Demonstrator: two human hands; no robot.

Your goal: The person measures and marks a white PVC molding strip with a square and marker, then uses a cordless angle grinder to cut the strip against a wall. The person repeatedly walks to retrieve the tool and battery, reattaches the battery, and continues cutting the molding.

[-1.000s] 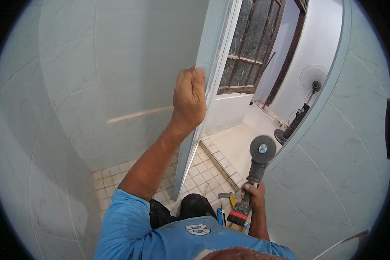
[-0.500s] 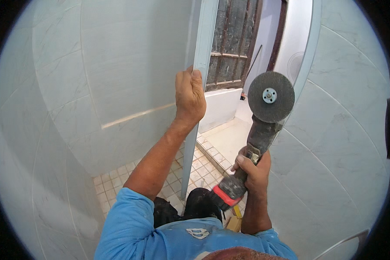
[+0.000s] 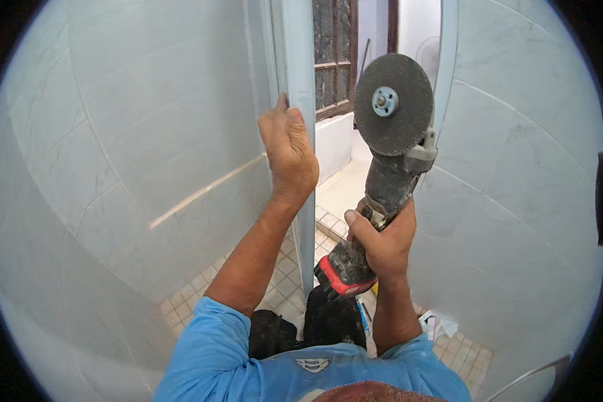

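Gripping angle grinder (image 3: 390,181) in right hand (image 3: 392,242), right of light-blue upright (image 3: 299,67), with disc (image 3: 412,100) uppermost and long axis leaning away toward the top. Clasping upright's edge with left hand (image 3: 293,153), the nearer one.

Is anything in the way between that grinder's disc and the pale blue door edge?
Nothing visible stands between the grinder's disc and the door edge, though the left hand covers part of that edge.
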